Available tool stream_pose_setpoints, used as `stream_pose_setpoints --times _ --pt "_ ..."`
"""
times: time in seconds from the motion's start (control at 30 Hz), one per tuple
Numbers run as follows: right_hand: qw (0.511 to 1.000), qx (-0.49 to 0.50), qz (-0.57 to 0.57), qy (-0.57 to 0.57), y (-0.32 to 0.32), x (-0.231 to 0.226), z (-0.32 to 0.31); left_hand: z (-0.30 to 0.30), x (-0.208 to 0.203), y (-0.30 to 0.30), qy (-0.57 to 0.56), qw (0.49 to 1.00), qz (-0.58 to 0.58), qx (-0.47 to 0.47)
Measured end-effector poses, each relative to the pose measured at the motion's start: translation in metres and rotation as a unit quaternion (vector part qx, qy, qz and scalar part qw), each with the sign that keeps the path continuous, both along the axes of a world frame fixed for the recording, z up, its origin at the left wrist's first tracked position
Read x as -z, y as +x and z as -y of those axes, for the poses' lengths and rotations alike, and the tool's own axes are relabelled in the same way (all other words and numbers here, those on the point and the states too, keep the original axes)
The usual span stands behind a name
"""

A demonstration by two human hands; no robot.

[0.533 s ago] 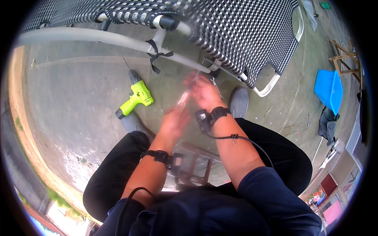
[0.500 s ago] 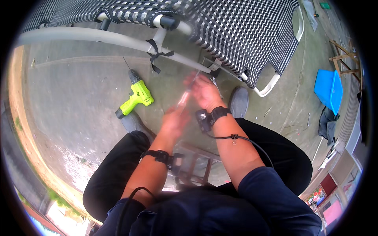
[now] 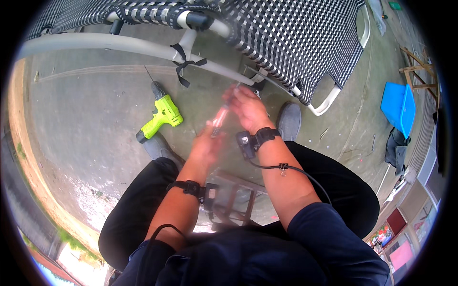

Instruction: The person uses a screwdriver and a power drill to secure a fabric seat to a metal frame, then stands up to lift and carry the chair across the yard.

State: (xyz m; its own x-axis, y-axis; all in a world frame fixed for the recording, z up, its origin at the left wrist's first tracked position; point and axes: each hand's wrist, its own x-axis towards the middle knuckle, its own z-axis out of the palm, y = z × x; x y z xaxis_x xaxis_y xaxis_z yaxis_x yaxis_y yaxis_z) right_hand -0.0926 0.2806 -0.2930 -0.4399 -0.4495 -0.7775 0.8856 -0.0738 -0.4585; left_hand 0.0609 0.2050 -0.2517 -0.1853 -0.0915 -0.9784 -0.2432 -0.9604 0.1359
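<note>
A screwdriver [image 3: 220, 117] with a reddish, see-through handle is slanted between my hands, its shaft toward the white metal tube [image 3: 217, 69] of a woven lounger. Closed at the butt of its handle is my left hand [image 3: 205, 147], the fingers smeared by motion. My right hand [image 3: 250, 109] is farther forward, its fingers closed round the front of the tool just below the tube's end. These fingers are blurred too and hide much of the shaft. What the tip touches cannot be made out. A black strap [image 3: 182, 64] is knotted round the tube.
The lounger's black-and-white woven seat [image 3: 296, 43] fills the top. A lime-green cordless drill [image 3: 164, 114] with a long bit lies by my left shoe [image 3: 160, 148]. To the right are a blue bin [image 3: 399, 107] and a wooden stand [image 3: 420, 71]. A small wooden stool [image 3: 231, 200] is below my hands.
My left hand has shifted slightly down and left with the screwdriver's handle. The right hand stays near the tube's end. The view has shifted a little.
</note>
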Motion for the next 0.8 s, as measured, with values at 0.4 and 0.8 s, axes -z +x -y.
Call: stream_pose_setpoints --times 0.4,0.8 --pt "0.999 0.010 0.006 0.034 -0.001 -0.015 0.006 -0.007 -0.007 -0.002 -0.061 0.998 -0.009 0.018" --pt "0.999 -0.021 -0.015 0.028 -0.005 -0.001 -0.003 -0.014 -0.005 0.005 0.138 0.982 -0.114 -0.065"
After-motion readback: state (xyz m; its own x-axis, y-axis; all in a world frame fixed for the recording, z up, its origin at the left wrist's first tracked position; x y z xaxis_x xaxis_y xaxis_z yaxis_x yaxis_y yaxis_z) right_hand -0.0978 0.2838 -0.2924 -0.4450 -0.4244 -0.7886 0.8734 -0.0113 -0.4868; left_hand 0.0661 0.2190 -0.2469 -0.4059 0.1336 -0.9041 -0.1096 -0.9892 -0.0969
